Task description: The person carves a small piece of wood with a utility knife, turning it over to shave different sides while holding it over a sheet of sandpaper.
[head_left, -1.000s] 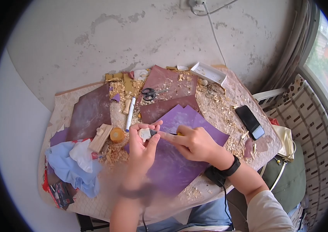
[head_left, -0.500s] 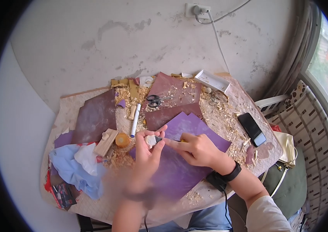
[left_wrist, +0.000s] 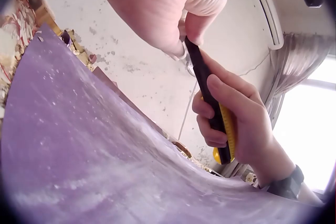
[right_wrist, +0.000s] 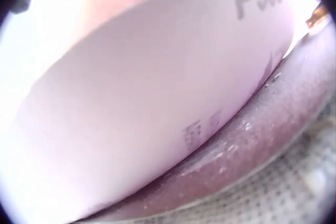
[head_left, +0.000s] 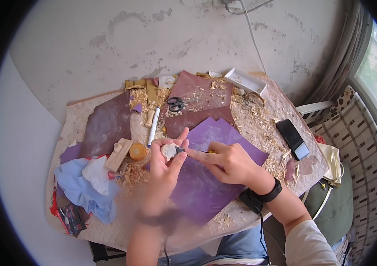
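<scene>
Near the middle of the head view, my left hand (head_left: 161, 173) holds a small pale piece of carved wood (head_left: 169, 152) between fingers and thumb. My right hand (head_left: 230, 162) grips a black and yellow utility knife (left_wrist: 212, 100), its index finger stretched along the handle. The knife's front end meets the left thumb and the wood piece. In the left wrist view, the left hand (left_wrist: 157, 8) hides the wood. Below both hands lies a purple sandpaper sheet (head_left: 197, 195); the right wrist view shows a pale printed sheet back (right_wrist: 131, 87) close up.
Wood shavings cover much of the table. Scissors (head_left: 177, 104), a white marker (head_left: 153, 126) and a white tray (head_left: 245, 83) lie behind the hands. On the left are a wood block (head_left: 118, 155), an amber round item (head_left: 137, 151) and a blue cloth (head_left: 79, 181); a phone (head_left: 292, 139) lies right.
The head view has tilted down and back up slightly. A left finger now points up more, and the wood piece shows a broader, rounder face. The right hand keeps its hold on the knife.
</scene>
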Motion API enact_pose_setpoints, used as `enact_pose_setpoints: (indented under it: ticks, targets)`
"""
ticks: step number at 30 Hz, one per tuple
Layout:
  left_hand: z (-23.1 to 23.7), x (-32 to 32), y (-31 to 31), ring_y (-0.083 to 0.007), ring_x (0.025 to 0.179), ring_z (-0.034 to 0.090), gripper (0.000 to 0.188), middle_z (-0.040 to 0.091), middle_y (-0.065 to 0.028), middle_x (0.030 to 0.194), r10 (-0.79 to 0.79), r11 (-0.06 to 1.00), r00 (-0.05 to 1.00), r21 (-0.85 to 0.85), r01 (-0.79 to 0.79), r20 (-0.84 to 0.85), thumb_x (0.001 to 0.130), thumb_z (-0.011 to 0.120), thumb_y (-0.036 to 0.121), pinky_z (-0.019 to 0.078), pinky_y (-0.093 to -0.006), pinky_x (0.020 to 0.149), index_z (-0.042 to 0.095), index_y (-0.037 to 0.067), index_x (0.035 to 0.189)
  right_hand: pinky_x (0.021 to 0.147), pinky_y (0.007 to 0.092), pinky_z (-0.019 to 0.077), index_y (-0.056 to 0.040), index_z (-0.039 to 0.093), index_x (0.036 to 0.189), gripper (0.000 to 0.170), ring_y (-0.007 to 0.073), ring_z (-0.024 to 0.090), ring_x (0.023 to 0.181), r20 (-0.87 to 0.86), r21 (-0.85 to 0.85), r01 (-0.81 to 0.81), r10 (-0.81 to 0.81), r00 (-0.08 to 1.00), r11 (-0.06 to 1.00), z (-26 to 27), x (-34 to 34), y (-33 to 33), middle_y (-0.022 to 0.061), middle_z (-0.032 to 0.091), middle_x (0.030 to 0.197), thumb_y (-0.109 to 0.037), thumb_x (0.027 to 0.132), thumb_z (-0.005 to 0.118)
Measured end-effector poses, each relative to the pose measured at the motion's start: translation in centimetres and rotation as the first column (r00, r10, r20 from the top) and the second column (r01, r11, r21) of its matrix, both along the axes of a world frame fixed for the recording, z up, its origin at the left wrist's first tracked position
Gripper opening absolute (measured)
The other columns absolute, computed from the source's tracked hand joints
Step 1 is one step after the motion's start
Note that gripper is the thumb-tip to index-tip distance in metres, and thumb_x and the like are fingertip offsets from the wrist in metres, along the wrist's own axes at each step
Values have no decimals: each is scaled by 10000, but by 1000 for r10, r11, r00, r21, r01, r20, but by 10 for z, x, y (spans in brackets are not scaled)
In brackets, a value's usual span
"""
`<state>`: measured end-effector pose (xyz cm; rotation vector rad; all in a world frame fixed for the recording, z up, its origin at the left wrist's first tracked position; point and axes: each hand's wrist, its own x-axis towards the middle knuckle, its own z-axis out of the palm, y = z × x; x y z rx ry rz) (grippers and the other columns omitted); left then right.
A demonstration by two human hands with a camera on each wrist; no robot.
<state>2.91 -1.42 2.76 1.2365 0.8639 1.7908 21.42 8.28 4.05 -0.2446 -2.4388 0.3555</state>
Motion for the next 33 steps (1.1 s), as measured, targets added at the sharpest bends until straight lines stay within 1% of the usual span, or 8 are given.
enact_pose_setpoints:
  ticks: [10,16,19,20,26,27,29,33]
  targets:
    - [-4,1,2,-332,1415,407,272,497,-122,1234,1,1000,997,13,-2,81,986,511,-69,379,-376,1171,382,43,1197,441,343,415,-220,650,1340,533,234,507,486,75,47,112,-115,991,993,4,-3,-10,67,518,693,-53,835,658]
    - [-7,-9,5,-336,1350,491,243,549,-130,1232,14,1000,924,-30,-3,383,1024,544,82,466,-350,1087,416,63,1230,469,354,461,-216,603,1388,587,233,545,518,-189,-91,140,-155,970,986,-3,-9,-8,83,517,699,-45,830,661]
    - [7,-6,-2,-253,1256,566,284,572,-106,1231,107,974,956,-222,-46,272,1053,519,224,488,-348,1049,460,81,1291,496,350,480,-212,601,1390,598,228,570,556,-263,-95,187,-206,943,978,-2,-9,-9,82,531,715,-24,825,662]
    - [8,-6,-3,-156,1070,601,328,569,-110,1265,120,964,977,-255,-72,176,1059,513,250,506,-273,872,450,88,1337,499,350,483,-214,602,1389,597,229,574,559,-261,-86,200,-216,941,976,-2,-9,-9,81,534,720,-26,825,662]
    - [0,-6,-2,-68,824,453,360,545,-59,1278,-31,993,933,-94,69,358,1029,571,176,383,-222,714,429,115,1354,499,335,476,-158,641,1345,551,215,589,571,-152,-48,183,-189,970,982,4,-5,-12,89,589,771,14,821,656]
    - [-1,-5,-3,-68,824,453,360,545,-59,1278,-30,993,933,-98,69,360,1029,571,176,383,-222,714,429,115,1354,487,335,467,-174,645,1342,549,216,580,559,-119,-37,178,-181,976,983,3,-5,-12,84,589,773,1,821,661]
    - [-4,0,-3,-61,884,472,438,528,-36,1258,39,993,991,-118,-24,125,983,640,126,393,-219,739,412,118,1357,478,336,455,-190,651,1335,542,222,571,550,-81,-7,141,-141,987,990,3,-4,-11,81,589,778,-15,822,668]
    - [-2,5,0,-92,996,515,543,482,-72,1207,18,997,999,-81,-14,44,919,708,29,467,-250,888,351,82,1326,463,337,431,-214,670,1306,509,238,551,531,-41,46,89,-88,995,995,-5,-4,-11,74,585,790,-54,822,685]
